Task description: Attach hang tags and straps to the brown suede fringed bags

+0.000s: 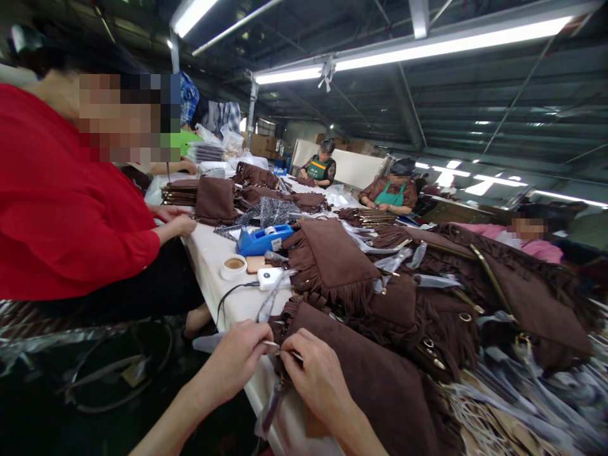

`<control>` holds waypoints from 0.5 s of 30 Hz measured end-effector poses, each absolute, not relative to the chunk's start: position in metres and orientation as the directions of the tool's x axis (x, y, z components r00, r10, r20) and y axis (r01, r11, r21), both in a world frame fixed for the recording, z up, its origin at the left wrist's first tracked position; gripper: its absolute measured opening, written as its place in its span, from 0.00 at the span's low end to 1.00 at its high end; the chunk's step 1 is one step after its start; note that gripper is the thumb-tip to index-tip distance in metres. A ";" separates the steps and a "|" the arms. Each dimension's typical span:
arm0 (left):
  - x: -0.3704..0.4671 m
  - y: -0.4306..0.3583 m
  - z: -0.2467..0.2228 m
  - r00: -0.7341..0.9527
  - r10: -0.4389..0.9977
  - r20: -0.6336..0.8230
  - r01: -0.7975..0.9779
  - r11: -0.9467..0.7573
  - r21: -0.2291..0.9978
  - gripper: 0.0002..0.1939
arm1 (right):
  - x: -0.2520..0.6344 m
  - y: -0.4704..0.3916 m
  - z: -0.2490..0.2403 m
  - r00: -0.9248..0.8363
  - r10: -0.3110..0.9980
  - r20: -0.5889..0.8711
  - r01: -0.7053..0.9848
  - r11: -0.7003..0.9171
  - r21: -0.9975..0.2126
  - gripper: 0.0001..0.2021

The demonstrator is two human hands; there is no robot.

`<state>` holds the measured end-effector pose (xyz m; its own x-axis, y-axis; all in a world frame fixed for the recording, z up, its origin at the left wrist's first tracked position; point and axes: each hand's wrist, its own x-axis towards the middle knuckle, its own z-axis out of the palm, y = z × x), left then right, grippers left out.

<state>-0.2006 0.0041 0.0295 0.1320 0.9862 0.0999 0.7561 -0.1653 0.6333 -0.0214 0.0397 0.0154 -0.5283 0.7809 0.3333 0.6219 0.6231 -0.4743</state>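
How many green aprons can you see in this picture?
2: a dark green apron in the background, just above the picture's middle, and a brighter green apron to its right, slightly nearer. Others may be hidden.

This is a factory workshop. Brown fringed bags (335, 256) lie in heaps along a long pale surface (209, 250), right out to its far edge, with a blue tape dispenser (266, 240) near its left edge. A person in red (71, 209) sits at that edge, and workers in green aprons (393, 195) sit past the far end. Fluorescent tubes (451, 45) hang under a dark metal roof (479, 95); the dim background seems to hold cartons (263, 144).
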 end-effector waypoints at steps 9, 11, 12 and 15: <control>-0.201 0.013 0.042 0.233 0.958 0.167 0.803 -0.286 0.523 0.11 | -0.023 0.040 0.014 -0.483 0.820 0.307 0.661 0.572 -0.485 0.09; -0.200 0.014 0.043 0.243 0.954 0.176 0.814 -0.299 0.498 0.10 | -0.023 0.041 0.014 -0.465 0.832 0.301 0.676 0.554 -0.487 0.09; -0.199 0.014 0.043 0.246 0.951 0.186 0.816 -0.307 0.490 0.10 | -0.023 0.041 0.014 -0.457 0.838 0.298 0.672 0.545 -0.502 0.09; -0.198 0.013 0.042 0.248 0.944 0.219 0.805 -0.326 0.496 0.11 | -0.021 0.044 0.016 -0.435 0.853 0.288 0.628 0.517 -0.582 0.08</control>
